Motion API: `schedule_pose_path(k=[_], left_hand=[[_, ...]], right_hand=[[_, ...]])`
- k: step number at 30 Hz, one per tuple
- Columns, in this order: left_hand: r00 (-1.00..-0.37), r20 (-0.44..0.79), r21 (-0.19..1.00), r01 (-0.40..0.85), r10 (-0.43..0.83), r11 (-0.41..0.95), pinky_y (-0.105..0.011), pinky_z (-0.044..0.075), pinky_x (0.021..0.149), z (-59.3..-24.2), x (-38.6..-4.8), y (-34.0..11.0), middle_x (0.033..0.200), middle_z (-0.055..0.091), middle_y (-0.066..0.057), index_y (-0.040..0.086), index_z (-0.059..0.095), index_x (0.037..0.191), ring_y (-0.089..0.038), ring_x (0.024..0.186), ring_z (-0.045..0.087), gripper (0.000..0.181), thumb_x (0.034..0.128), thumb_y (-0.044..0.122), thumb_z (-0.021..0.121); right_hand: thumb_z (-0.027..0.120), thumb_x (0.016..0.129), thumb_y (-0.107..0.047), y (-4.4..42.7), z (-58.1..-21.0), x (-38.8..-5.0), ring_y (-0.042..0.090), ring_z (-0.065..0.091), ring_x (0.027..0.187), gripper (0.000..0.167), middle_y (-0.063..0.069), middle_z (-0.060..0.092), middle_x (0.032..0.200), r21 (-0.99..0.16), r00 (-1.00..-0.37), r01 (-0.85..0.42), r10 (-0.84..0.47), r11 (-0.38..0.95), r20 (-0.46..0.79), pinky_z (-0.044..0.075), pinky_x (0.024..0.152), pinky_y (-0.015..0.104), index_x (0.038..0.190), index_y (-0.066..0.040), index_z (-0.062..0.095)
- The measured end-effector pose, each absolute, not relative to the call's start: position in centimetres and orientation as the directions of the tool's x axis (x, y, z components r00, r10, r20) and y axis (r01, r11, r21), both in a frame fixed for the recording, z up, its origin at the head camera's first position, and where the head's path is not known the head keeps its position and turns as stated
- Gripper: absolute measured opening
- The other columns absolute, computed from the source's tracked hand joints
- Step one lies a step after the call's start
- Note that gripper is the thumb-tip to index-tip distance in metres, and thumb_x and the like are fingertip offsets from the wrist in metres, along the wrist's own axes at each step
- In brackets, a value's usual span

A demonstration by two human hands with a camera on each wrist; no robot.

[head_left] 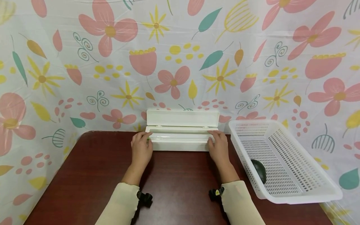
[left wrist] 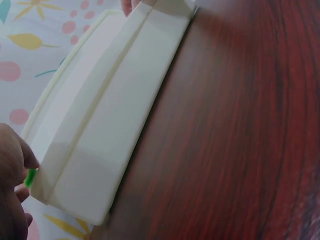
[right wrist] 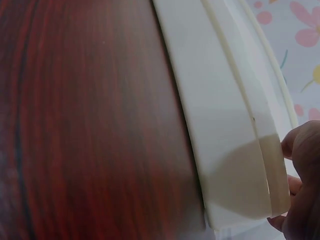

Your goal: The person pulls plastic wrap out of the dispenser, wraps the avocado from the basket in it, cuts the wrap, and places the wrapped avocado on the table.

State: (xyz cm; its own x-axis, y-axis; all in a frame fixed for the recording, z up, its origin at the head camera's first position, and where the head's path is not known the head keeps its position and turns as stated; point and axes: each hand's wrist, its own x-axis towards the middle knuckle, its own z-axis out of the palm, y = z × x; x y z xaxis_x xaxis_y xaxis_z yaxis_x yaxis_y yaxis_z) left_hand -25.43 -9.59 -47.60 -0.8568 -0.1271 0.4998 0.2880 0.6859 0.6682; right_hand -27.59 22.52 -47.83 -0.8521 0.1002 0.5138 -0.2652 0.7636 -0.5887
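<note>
A long white box (head_left: pixel 180 146), which looks like a cling film dispenser, stands at the table's back edge. Its hinged lid (head_left: pixel 182 118) is raised, and a glossy white strip (head_left: pixel 180 137) runs along the front opening. My left hand (head_left: pixel 141 148) grips the box's left end, with a small bright green piece (left wrist: pixel 30 177) by its fingertips. At the opposite end my right hand (head_left: pixel 219 148) holds on with curled fingers and thumb. In the right wrist view only part of the right hand (right wrist: pixel 304 170) shows, and the box hides some fingertips.
To the right stands a white perforated basket (head_left: pixel 305 198) with a dark green, rounded object (head_left: pixel 258 171), perhaps an avocado, inside. A flowered cloth (head_left: pixel 174 37) hangs right behind the dark red wooden table (head_left: pixel 174 187).
</note>
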Motion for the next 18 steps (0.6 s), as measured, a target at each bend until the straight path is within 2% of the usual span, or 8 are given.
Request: schedule_pose_path(k=[5,12,18], left_hand=[[-0.857,0.502,0.677,0.306,-0.116,0.669,-0.059,0.034,0.107,-47.66,-25.42,-9.77,0.123,0.061,-0.015,0.005,0.071,0.121,-0.039,0.125,0.047,0.027,0.0956,0.007,0.063],[-0.85,0.517,0.671,0.33,-0.099,0.664,-0.055,0.039,0.107,-47.83,-25.71,-10.08,0.122,0.061,-0.016,0.001,0.074,0.114,-0.04,0.126,0.046,0.024,0.0923,0.009,0.069],[-0.874,0.473,0.697,0.296,-0.108,0.652,-0.053,0.043,0.106,-47.69,-25.73,-10.28,0.124,0.06,-0.015,0.003,0.076,0.106,-0.04,0.128,0.045,0.018,0.0958,0.015,0.069]], right_hand=[[0.059,0.096,-0.007,22.57,-47.9,-27.83,0.046,0.048,0.124,0.029,0.026,0.056,0.129,-0.607,-0.853,-0.264,0.113,0.749,0.51,0.039,0.105,0.057,0.123,-0.004,0.07],[0.056,0.096,-0.01,22.66,-47.9,-28.15,0.043,0.044,0.13,0.031,0.023,0.052,0.135,-0.674,-0.886,-0.215,0.149,0.706,0.439,0.038,0.109,0.055,0.124,-0.006,0.07],[0.057,0.095,-0.013,22.72,-48.09,-28.38,0.04,0.042,0.131,0.028,0.021,0.05,0.136,-0.706,-0.896,-0.194,0.17,0.682,0.41,0.036,0.109,0.053,0.118,-0.005,0.072]])
